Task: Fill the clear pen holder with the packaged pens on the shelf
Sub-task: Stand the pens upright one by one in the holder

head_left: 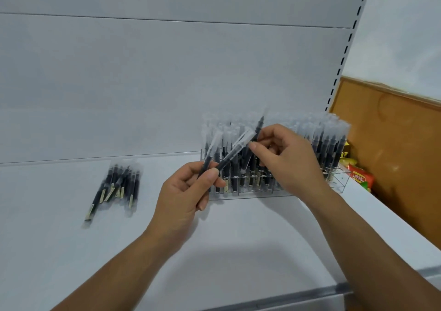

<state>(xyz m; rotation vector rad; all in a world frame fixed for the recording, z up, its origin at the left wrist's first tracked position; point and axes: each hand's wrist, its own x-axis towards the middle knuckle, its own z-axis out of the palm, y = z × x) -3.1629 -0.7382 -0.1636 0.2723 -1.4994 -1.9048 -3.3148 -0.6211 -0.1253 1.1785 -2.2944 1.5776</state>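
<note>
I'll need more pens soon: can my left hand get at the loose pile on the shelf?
Probably yes: only bare shelf lies between the left hand and the pile. It grips two packaged pens, though, so grabbing more looks awkward.

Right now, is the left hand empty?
No, the left hand grips two pens, while the right hand pinches another pen.

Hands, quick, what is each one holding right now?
Left hand: grips two packaged pens.
Right hand: pinches a single pen at the clear pen holder.
</note>
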